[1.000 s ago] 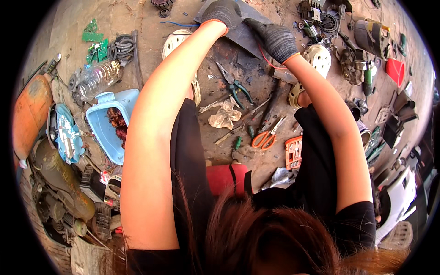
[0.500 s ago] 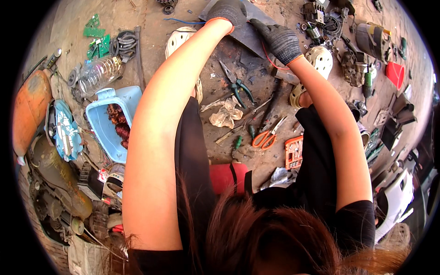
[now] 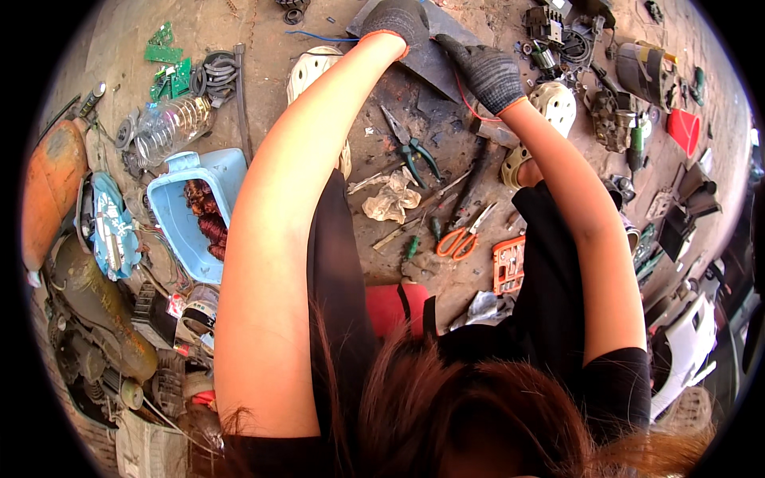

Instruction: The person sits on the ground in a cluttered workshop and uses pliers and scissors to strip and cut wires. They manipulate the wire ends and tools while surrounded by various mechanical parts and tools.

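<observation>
Both hands gloved, dark grey with orange cuffs, top centre of frame. Left hand (image 3: pixel 396 22) on a dark flat sheet (image 3: pixel 421 67); fingers hidden behind the back of the glove and cut by the top edge, can't tell if gripping. Right hand (image 3: pixel 488 73) at the sheet's right side, one finger pointing left across it, rest bent under; seems to touch, grip can't be told. Sheet lies top centre, tilted in frame. Blue wire (image 3: pixel 323 36) runs off to its left, red wire (image 3: pixel 464 97) loops below the right hand. Mid-frame: pliers (image 3: pixel 410 148) with handles apart, crumpled paper (image 3: pixel 390 197), orange-handled scissors (image 3: pixel 458 242), orange tool case (image 3: pixel 508 265). Left: blue basin (image 3: pixel 229 169) holding reddish-brown coils (image 3: pixel 212 227), clear bottle (image 3: pixel 171 134) just above. Green circuit boards (image 3: pixel 163 53) upper left. Red container (image 3: pixel 684 131) upper right.
</observation>
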Available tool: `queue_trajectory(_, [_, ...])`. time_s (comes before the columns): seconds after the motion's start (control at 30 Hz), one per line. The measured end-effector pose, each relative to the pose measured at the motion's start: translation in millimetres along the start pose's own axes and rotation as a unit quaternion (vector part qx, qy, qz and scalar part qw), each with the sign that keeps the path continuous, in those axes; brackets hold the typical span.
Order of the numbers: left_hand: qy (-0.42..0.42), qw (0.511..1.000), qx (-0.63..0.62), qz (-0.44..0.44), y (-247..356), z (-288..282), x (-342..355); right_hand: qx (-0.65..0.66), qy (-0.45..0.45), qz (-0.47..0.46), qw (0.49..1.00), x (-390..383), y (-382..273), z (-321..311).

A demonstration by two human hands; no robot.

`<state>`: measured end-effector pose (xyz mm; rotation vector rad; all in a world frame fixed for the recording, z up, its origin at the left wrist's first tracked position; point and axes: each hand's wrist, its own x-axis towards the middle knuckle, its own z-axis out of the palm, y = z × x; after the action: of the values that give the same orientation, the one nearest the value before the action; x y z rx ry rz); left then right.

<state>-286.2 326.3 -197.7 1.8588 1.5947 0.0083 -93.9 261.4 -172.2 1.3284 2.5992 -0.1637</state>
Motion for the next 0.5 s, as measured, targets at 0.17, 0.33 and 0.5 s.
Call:
queue_trajectory(0.17, [-0.023, 1.0, 0.019, -0.01, 5.3, -7.6, -2.3, 0.009, 0.032, 0.005, 0.999, -2.2, -0.5, 5.1])
queue_trajectory(0.33, [-0.019, 1.0, 0.001, 0.011, 4.1, -5.0, -1.5, 0.046, 0.016, 0.024, 0.999, -1.5, -1.3, -4.4])
queue_trajectory(0.5, [-0.002, 0.986, -0.019, 0.168, -3.8, -11.9, -23.1, 0.112, -0.027, 0.073, 0.991, 0.0, -12.6, -18.1])
